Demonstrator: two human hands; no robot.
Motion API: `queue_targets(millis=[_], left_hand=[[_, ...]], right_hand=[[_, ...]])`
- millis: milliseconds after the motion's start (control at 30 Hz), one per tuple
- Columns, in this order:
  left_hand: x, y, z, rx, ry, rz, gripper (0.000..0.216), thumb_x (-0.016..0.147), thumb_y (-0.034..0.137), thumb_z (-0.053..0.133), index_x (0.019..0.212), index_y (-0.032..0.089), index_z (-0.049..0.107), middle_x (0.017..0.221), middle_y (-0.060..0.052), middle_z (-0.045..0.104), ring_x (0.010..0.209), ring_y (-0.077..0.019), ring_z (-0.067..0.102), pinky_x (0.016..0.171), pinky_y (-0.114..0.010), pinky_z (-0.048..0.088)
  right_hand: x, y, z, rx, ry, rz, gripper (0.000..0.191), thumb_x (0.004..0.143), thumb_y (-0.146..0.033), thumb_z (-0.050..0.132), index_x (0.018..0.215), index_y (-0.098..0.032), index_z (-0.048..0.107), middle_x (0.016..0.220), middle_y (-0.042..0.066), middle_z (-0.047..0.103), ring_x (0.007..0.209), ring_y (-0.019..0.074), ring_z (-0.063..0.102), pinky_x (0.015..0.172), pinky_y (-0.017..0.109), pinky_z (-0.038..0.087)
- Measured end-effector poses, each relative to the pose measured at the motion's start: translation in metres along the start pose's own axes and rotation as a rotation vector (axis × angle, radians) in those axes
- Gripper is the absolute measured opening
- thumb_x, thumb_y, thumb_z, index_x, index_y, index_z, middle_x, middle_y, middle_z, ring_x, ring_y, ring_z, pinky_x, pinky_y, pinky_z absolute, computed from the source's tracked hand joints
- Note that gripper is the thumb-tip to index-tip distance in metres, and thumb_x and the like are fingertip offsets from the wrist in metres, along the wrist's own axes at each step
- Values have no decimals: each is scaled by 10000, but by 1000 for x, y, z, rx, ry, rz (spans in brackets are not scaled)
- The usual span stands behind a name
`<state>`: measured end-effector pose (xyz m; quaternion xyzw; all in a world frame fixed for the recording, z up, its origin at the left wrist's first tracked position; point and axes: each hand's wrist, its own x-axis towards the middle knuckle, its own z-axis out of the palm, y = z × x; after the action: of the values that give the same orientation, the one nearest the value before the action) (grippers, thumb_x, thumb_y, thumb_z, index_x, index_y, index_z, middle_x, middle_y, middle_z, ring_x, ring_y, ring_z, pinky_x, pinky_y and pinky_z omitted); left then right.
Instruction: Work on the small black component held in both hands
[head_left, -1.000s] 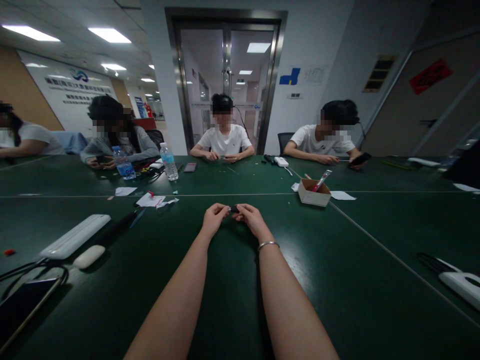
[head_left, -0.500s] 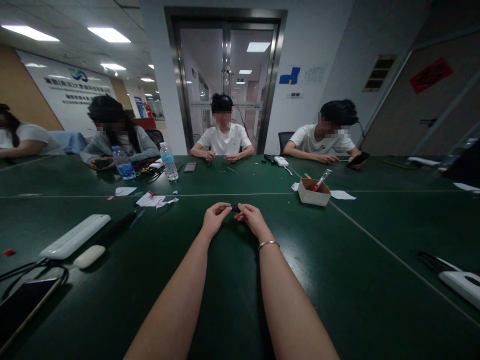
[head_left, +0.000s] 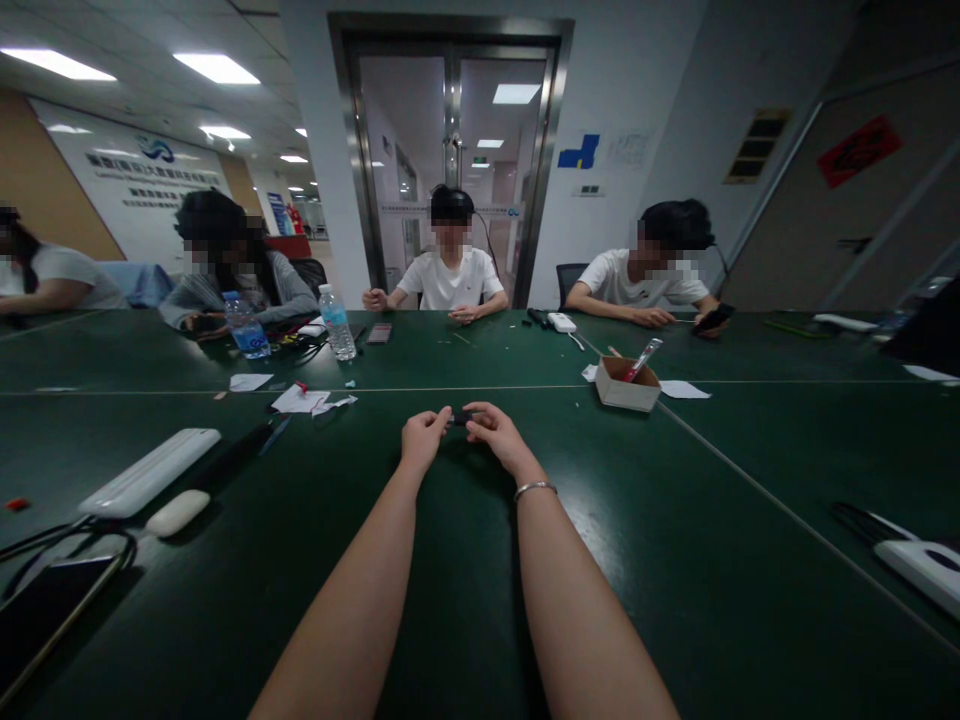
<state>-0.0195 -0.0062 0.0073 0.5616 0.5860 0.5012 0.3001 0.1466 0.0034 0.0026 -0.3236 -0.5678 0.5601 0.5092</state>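
Note:
Over the green table (head_left: 465, 600), a small dark object (head_left: 461, 419) is held between my two hands; it is black with a lighter, metal-looking bit at its left end, and too small to name for sure. My left hand (head_left: 423, 440) pinches that left end between thumb and fingers. From the other side my right hand (head_left: 496, 438) grips the right end, its thumb below and index finger above. A silver bangle (head_left: 535, 488) circles my right wrist. My fingertips hide both ends of the object in part.
To the left lie a long white device (head_left: 150, 475), a white rounded case (head_left: 178, 514), a phone (head_left: 52, 610) and paper scraps (head_left: 300, 399). Two water bottles (head_left: 337, 325) stand beyond. A small open box (head_left: 628, 393) sits right of my hands. Several people sit across the table.
My hands have drawn slightly apart, my left one shifting a little leftward, and more of the black object shows between them. Opposite, a person's hand has risen and moved left.

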Motion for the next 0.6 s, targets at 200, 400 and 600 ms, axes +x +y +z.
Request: queue_targets(millis=[200, 400, 600], left_hand=[[-3, 5, 0, 44, 29, -62, 488, 786, 600, 512, 576, 178, 638, 559, -31, 612, 538, -155, 519, 559, -275, 342], [-6, 8, -1, 119, 70, -91, 481, 823, 559, 469, 532, 197, 599, 541, -18, 598, 512, -153, 497, 535, -273, 314], [-10, 13, -4, 161, 93, -105, 487, 830, 551, 446, 503, 208, 559, 511, -5, 562, 501, -155, 491, 531, -276, 310]], right_hand=[[0, -1, 1, -20, -32, -2, 356, 663, -254, 746, 997, -236, 623, 868, -1, 629, 667, 111, 592, 660, 273, 488], [-2, -3, 2, -76, -43, -2, 362, 650, -217, 736, 996, -233, 634, 965, 15, 640, 670, 108, 599, 674, 279, 482], [-1, -4, 3, -117, -39, 9, 366, 621, -195, 741, 974, -228, 649, 984, 23, 644, 685, 117, 605, 697, 289, 479]])
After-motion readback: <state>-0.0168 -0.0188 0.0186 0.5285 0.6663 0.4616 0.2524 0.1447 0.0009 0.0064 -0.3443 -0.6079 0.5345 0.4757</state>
